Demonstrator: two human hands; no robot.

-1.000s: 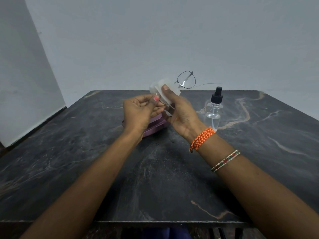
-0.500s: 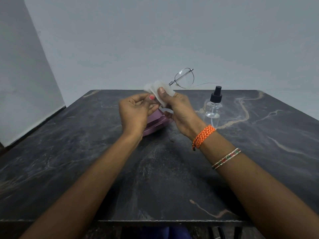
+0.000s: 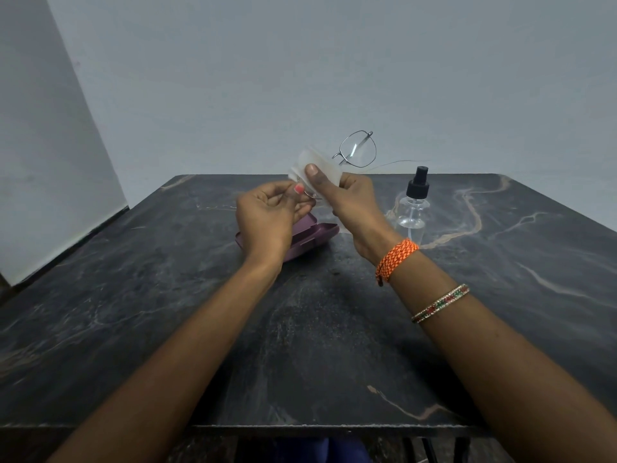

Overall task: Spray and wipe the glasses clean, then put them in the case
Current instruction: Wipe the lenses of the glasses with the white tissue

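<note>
Thin metal-framed glasses are held in the air above the table's far half. My left hand pinches the frame near one lens. My right hand presses a white wiping cloth over that lens, thumb on top. The other lens sticks up free to the right, with a thin temple arm trailing right. The purple case lies open on the table, partly hidden behind my left hand. A clear spray bottle with a black pump top stands upright to the right of my right hand.
The dark marble-patterned table runs to a front edge near my body. Grey walls stand behind it and to the left. An orange thread band and a beaded bangle sit on my right wrist.
Both hands have shifted slightly with the glasses. The cloth has rubbed over the covered lens, and the free lens has tilted a little.
</note>
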